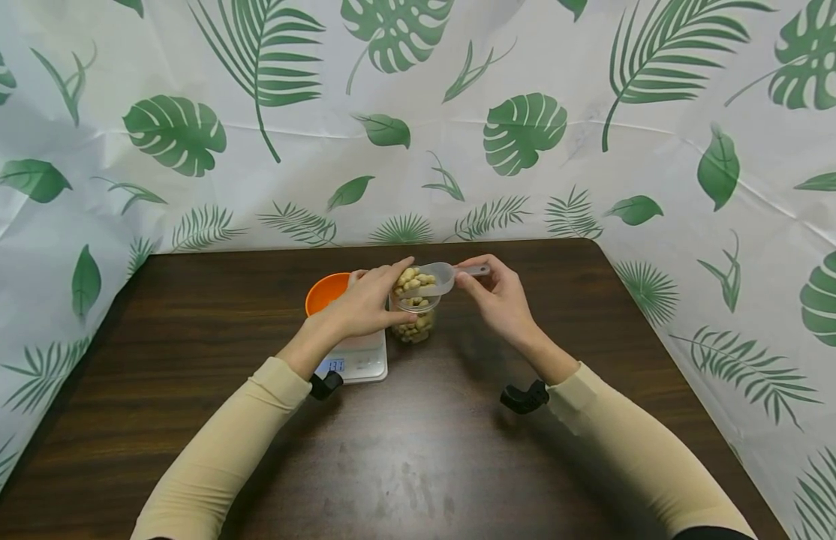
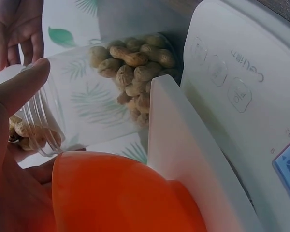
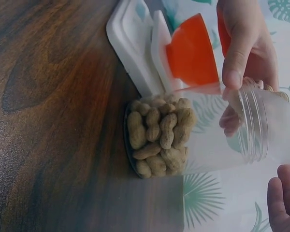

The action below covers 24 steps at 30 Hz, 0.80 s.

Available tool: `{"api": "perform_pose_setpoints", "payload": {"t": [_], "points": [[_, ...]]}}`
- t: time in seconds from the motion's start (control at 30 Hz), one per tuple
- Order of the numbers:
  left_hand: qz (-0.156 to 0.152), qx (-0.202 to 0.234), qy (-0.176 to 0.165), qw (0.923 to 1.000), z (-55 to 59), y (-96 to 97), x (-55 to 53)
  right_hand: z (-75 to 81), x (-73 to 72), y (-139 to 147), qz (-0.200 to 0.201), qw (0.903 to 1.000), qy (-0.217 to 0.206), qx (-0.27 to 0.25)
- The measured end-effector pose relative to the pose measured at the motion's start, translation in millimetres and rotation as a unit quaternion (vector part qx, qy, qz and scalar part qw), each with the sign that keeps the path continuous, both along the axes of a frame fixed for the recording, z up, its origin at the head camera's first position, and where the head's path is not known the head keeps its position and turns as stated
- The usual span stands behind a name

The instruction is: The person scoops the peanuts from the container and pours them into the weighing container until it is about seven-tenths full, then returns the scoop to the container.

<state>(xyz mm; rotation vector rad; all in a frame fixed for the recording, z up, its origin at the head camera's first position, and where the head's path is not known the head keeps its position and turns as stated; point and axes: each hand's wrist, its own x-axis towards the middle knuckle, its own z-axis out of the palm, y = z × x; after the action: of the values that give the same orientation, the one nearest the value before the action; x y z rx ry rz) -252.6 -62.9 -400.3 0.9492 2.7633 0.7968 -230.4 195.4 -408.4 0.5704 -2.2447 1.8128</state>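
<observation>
Scoop [image 1: 442, 279], translucent, loaded with unshelled peanuts [image 1: 413, 281] and held at the mouth of a clear jar [image 3: 215, 137]; contact with the rim cannot be told. Right hand [image 1: 499, 296]: thumb and fingers closed in a pinch on the scoop's handle. Left hand [image 1: 368, 300]: thumb and fingers curved around the jar's neck. Jar: upright on the table, just beside the scale, more peanuts [image 3: 159, 135] in its lower part. Hazards, as judged: a twist in the narrow grip could tip the scoop and spill the heap; the rim could catch the scoop's edge and shed the topmost nuts; a sideways pull on the neck could topple the jar; the left forearm, close over the white digital scale [image 1: 367, 364], could nudge it or the orange bowl [image 1: 323, 294] on its platform and disturb the reading. Surface: dark wood-grain tabletop [image 1: 418, 450], glossy, rounded far corner. Room: pale backdrop [image 1: 452, 82], green leaf print, creased, hung behind and at both sides.
</observation>
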Motion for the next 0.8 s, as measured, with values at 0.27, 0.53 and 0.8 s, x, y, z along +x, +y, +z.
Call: {"api": "perform_pose_setpoints", "payload": {"t": [0.27,0.53,0.8], "points": [[-0.003,-0.005,0.013,0.9999,2.4,0.5,-0.3,-2.9,1.9,1.1,-0.009,0.9999,0.007,-0.008],[-0.007,-0.004,0.021,0.9997,2.9,1.2,-1.5,-6.8,2.4,1.7,-0.020,0.9995,0.007,-0.025],[-0.012,0.000,0.028,0.9995,3.9,2.3,-2.8,-6.9,4.4,2.0,-0.024,0.9989,0.005,-0.040]]}}
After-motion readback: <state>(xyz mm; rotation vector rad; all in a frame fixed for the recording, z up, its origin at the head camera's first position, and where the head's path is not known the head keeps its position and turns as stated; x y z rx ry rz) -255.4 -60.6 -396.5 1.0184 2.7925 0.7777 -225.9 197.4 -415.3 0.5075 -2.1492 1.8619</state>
